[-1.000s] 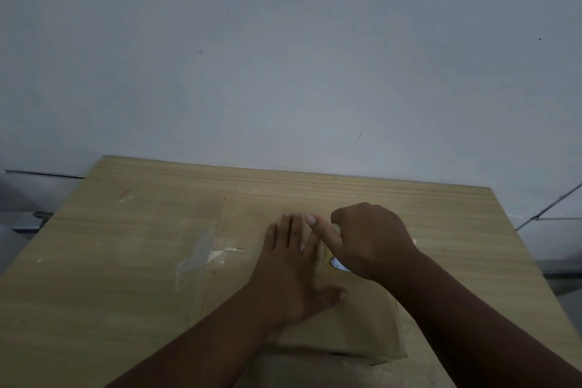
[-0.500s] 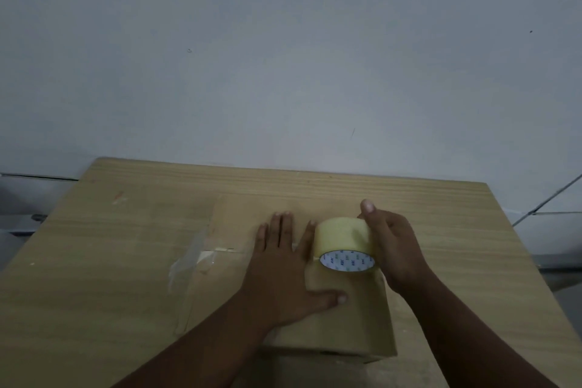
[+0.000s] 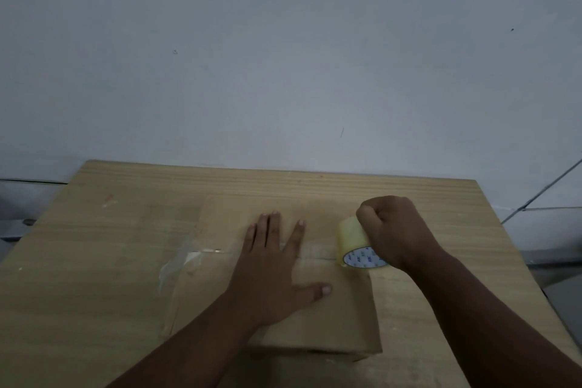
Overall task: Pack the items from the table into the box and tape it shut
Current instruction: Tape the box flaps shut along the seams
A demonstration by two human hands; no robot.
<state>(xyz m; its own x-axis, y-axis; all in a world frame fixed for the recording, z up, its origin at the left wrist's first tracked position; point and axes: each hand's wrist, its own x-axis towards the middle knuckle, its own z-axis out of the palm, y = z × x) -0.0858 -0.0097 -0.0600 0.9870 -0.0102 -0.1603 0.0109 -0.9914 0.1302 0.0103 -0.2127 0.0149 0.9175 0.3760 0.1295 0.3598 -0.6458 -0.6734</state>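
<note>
box (image 3: 330, 309) on the counter (image 3: 110, 230), seam (image 3: 315, 257) running left to right. right hand (image 3: 396, 230) holds the roll (image 3: 352, 239) in curled fingers at the seam's right end; left hand (image 3: 271, 271), fingers spread, presses flat mid-seam.

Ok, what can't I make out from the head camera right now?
All head view.
Contents of the cardboard box: closed flaps hide them.
Seam under the left hand: the palm covers it.
Far side of the tape roll: the right hand covers it.
Print on the roll's core: too small to read.
</note>
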